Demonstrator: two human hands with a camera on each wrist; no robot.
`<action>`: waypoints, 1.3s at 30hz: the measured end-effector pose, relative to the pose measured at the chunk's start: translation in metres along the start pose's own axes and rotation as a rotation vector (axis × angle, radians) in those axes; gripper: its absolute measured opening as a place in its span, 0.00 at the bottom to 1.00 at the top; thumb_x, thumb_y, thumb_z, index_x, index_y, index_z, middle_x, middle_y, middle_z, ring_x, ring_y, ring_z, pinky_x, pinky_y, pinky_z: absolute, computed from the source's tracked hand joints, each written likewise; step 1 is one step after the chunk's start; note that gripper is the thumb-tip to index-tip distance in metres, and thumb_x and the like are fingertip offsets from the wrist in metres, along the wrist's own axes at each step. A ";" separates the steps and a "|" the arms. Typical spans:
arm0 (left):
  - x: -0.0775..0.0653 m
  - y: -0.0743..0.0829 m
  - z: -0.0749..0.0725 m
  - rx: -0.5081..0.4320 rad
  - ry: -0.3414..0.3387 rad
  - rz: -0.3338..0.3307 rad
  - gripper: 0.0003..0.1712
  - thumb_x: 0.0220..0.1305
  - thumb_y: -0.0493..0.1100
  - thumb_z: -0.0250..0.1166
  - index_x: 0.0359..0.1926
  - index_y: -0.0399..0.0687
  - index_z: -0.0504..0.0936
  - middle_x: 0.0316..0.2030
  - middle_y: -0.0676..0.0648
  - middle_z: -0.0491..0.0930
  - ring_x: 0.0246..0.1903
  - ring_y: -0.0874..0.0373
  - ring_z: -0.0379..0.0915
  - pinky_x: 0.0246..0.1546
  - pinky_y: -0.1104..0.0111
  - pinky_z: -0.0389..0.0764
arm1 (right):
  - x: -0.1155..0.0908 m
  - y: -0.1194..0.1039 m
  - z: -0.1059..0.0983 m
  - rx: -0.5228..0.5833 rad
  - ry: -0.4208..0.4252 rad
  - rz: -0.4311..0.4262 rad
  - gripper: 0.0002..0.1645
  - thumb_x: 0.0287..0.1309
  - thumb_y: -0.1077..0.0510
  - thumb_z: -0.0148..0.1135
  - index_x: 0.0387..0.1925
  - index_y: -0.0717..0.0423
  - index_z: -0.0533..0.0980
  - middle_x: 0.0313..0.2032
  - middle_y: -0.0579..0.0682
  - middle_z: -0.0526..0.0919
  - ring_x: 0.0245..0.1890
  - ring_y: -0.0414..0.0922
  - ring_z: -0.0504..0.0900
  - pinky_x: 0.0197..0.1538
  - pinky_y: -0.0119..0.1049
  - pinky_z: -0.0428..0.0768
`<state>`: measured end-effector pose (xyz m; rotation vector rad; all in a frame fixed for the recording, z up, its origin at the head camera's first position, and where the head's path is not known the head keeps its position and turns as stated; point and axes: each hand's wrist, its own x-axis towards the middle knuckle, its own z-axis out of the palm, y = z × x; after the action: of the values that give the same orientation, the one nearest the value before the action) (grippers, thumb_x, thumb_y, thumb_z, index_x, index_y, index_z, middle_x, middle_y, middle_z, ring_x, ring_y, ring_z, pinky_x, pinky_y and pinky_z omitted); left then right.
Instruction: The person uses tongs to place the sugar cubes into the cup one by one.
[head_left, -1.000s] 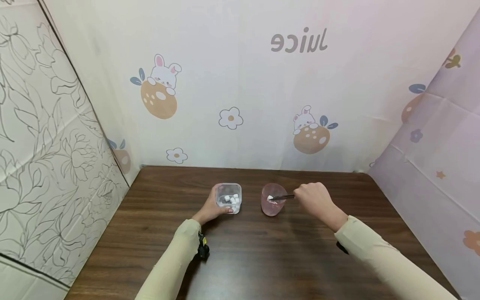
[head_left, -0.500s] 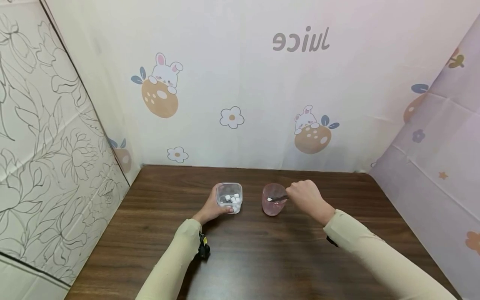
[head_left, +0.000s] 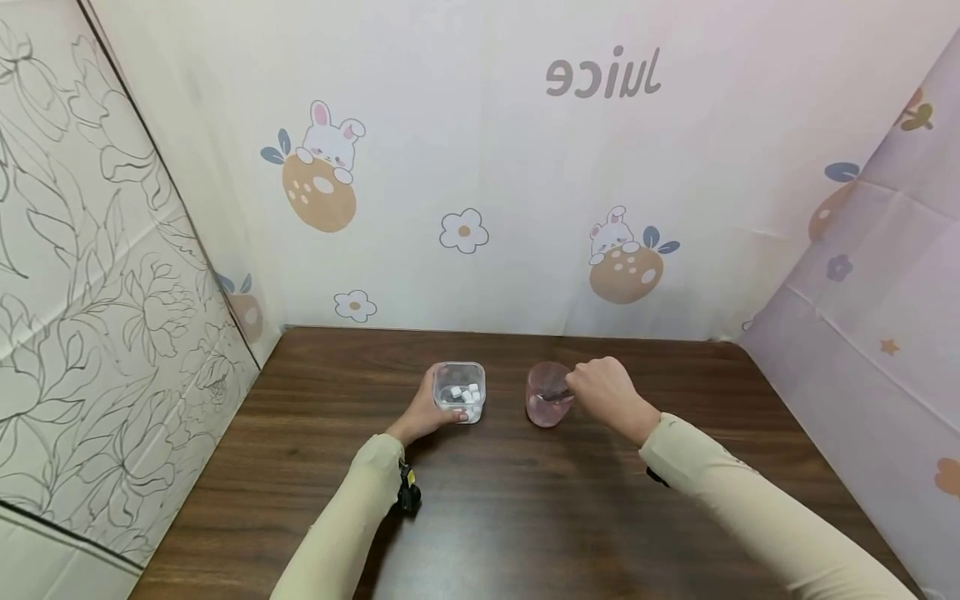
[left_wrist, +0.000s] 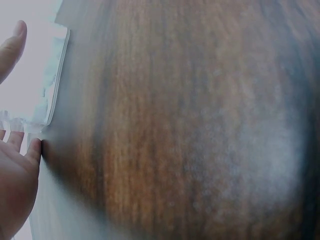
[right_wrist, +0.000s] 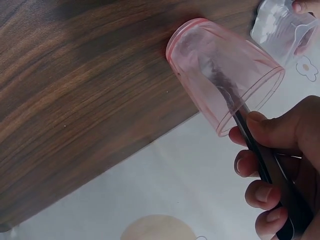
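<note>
My left hand (head_left: 425, 414) grips a clear square plastic container (head_left: 459, 373) on the table, thumb across its near side. Several small white cubes (head_left: 467, 395) lie inside it. To the right stands a pink see-through cup (head_left: 546, 418), wider at its mouth. Beside that cup, my right hand (head_left: 606, 390) holds black tongs (right_wrist: 250, 137), thumb on top and fingers curled beneath. The tongs' front part reaches down through the mouth into the cup, as the right wrist view shows. Blurred pink plastic veils the tips. In the left wrist view, the container (left_wrist: 56, 75) shows overexposed beside the thumb.
A dark brown wooden table (head_left: 510, 517) carries everything. Behind it rises a pale printed backdrop (head_left: 510, 167), with further patterned sheets at left (head_left: 90, 250) and right (head_left: 892, 283). A small gap of tabletop lies between container and cup.
My right hand has moved left and slightly closer to the cup, and the tongs sit deeper in it. The white cube seen at their tips earlier no longer shows there. The left hand keeps its hold.
</note>
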<state>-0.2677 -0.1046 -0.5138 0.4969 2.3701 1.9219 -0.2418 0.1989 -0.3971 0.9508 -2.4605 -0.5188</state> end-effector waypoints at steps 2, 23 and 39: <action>-0.003 0.010 -0.001 -0.011 -0.015 0.005 0.56 0.42 0.27 0.74 0.67 0.28 0.49 0.62 0.24 0.56 0.61 0.30 0.54 0.63 0.43 0.53 | 0.000 0.001 0.000 0.001 -0.001 0.000 0.22 0.35 0.72 0.66 0.06 0.50 0.66 0.08 0.45 0.65 0.11 0.37 0.55 0.12 0.35 0.63; -0.007 0.014 0.000 0.016 -0.031 -0.013 0.55 0.44 0.29 0.74 0.68 0.30 0.49 0.62 0.25 0.57 0.60 0.32 0.55 0.62 0.45 0.55 | -0.001 0.011 -0.030 0.025 0.009 0.066 0.26 0.35 0.74 0.61 0.04 0.47 0.60 0.07 0.45 0.64 0.10 0.38 0.59 0.11 0.36 0.64; -0.009 0.018 -0.001 -0.003 -0.023 -0.007 0.55 0.43 0.28 0.73 0.68 0.29 0.49 0.61 0.23 0.57 0.59 0.30 0.55 0.61 0.43 0.55 | 0.006 0.020 -0.062 0.082 0.062 0.095 0.25 0.28 0.75 0.55 0.04 0.46 0.55 0.07 0.42 0.57 0.12 0.38 0.53 0.10 0.37 0.61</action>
<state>-0.2555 -0.1053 -0.4979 0.5069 2.3517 1.9060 -0.2232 0.1969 -0.3341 0.8625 -2.4733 -0.3543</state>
